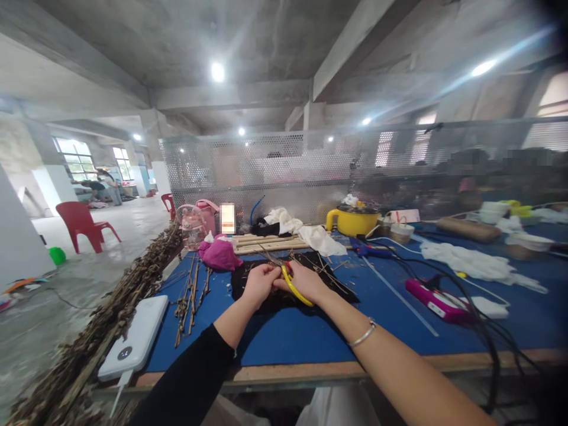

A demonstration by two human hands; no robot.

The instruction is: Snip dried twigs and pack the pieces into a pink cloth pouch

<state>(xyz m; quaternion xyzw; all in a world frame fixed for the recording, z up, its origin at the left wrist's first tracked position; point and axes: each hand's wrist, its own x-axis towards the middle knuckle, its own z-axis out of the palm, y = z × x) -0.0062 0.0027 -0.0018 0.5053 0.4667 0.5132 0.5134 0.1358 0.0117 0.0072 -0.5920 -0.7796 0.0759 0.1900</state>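
Beneath the fingers (267,270), a black cloth (242,288) lies on a blue-topped counter (284,352). Left of the fingers are loose twigs (193,299) and, nearer the wearer, a white power bank (135,337); a long bundle of dried stalks (119,290) runs along the counter's left side. Just past the fingers lie a purple cloth (220,253) to the left, pale sticks (255,241) straight ahead and a yellow pot (356,222) to the right. Well right of the fingers, a purple power strip (437,302) sits near crumpled white sheeting (470,263). Farther ahead stands a perforated metal screen (275,171); far left, a red chair (86,228) stands on the grey floor (146,236) of a concrete hall. Both forearms converge over the cloth, the left in a black sleeve (190,378), the right bare with a bracelet (362,333) at the wrist. The right hand (309,282) grips yellow-handled scissors (295,291), blades directed forward and left. The left hand (261,286) is beside them, fingers drawn narrow; whether they pinch anything cannot be told.
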